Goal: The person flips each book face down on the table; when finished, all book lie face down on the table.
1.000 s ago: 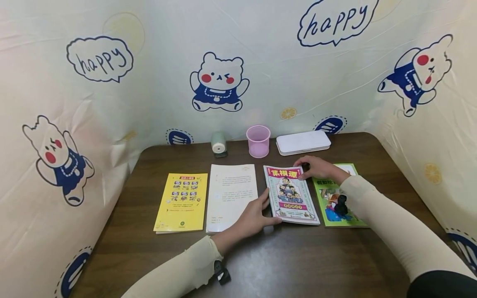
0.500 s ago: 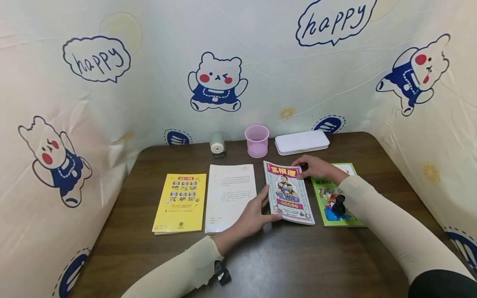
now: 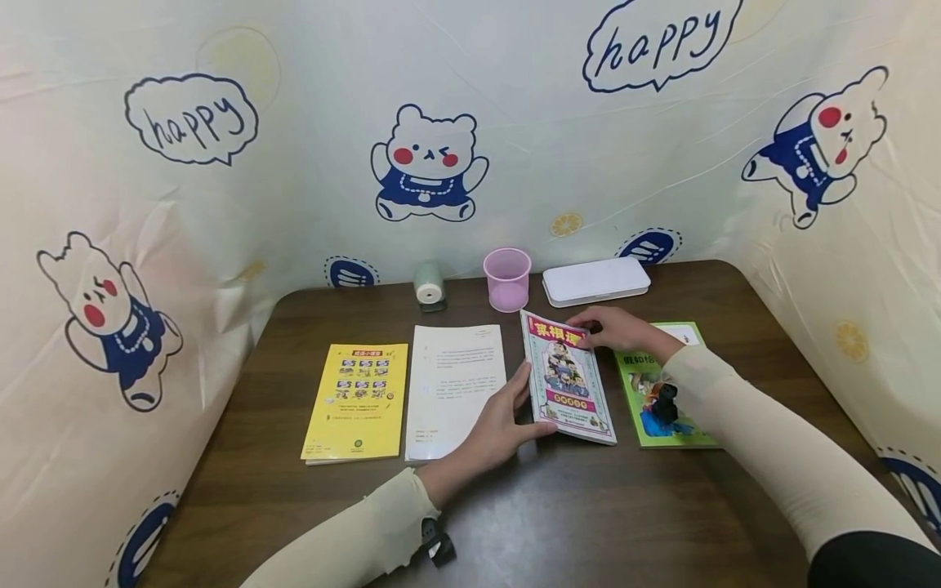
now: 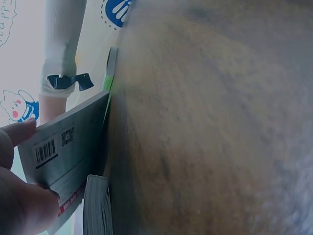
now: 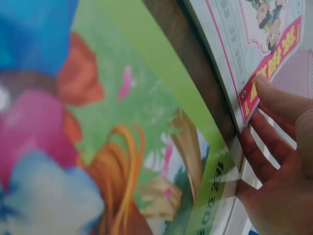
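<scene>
A white comic book (image 3: 566, 380) with a magenta title band is tilted, its left side raised off the table; its back cover with a barcode (image 4: 63, 147) shows in the left wrist view. My left hand (image 3: 496, 425) grips its left side, thumb by the bottom edge and fingers along the left edge. At the top right corner my right hand (image 5: 279, 142) pinches it, thumb on the cover and fingers beneath. The white printed book (image 3: 448, 400) lies just left, partly behind my left hand. Under my right forearm lies a green picture book (image 3: 654, 408), partly covered.
A yellow book (image 3: 356, 400) lies at the left of the brown table (image 3: 559, 523). Along the back edge stand a light green pencil sharpener-like object (image 3: 429, 282), a pink cup (image 3: 507, 280) and a flat white case (image 3: 597, 282). A printed curtain (image 3: 294, 163) surrounds the table.
The comic book has shifted slightly left and its left side has risen from the table. My right hand has moved a little left with it; my left hand has stayed nearly in place.
</scene>
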A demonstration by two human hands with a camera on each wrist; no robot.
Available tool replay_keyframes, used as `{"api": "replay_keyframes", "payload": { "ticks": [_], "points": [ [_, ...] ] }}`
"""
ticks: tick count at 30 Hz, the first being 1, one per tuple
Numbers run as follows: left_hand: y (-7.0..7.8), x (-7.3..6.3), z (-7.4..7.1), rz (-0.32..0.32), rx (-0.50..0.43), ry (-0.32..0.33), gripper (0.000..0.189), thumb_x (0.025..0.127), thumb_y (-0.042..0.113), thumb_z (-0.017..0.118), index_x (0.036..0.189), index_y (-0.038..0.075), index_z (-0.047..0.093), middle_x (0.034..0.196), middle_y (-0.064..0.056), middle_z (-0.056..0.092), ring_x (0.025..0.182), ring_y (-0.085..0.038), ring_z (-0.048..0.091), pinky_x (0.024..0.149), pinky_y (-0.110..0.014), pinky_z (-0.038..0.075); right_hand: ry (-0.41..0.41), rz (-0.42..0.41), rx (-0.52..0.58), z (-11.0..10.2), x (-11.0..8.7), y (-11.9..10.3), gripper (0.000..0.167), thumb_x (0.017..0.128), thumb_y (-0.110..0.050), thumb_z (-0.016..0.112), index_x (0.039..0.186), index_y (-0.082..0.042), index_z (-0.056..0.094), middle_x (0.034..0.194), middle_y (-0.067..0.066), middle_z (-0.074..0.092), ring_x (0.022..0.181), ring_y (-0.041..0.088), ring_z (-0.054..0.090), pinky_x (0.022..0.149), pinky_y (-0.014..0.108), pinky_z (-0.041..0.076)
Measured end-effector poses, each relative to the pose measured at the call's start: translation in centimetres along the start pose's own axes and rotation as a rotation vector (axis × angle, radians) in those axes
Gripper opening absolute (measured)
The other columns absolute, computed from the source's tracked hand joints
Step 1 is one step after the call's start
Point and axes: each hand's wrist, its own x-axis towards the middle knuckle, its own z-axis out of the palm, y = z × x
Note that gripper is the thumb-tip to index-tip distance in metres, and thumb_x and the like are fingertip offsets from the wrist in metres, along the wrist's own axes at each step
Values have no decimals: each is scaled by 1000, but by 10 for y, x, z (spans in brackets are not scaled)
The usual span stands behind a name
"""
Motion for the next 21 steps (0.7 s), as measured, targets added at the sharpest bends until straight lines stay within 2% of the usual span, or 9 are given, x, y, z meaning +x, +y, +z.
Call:
{"api": "replay_keyframes", "payload": {
  "ticks": [10, 16, 21],
  "points": [
    [14, -4, -3, 80, -32, 8, 99, 90, 14, 82, 165, 8, 17, 173, 2, 12, 151, -16, 34, 119, -37, 33, 21, -44, 51, 5, 4, -16, 55, 100, -36, 69, 147, -10, 58, 147, 17, 57, 137, 38, 52, 115, 60, 39],
    [20, -7, -6, 79, -30, 27, 97, 89, 13, 82, 164, 7, 21, 173, 5, 13, 151, -14, 34, 119, -32, 32, 28, -77, 99, 8, 8, -24, 56, 101, -39, 68, 148, -12, 56, 144, 13, 61, 135, 35, 54, 114, 58, 40],
    [22, -7, -7, 86, -23, 40, 96, 88, 10, 83, 163, 4, 22, 173, 1, 14, 151, -16, 34, 119, -30, 32, 18, -134, 178, 8, 10, -34, 52, 103, -34, 66, 148, -10, 55, 141, 13, 62, 135, 36, 55, 113, 58, 42]
  ]
}}
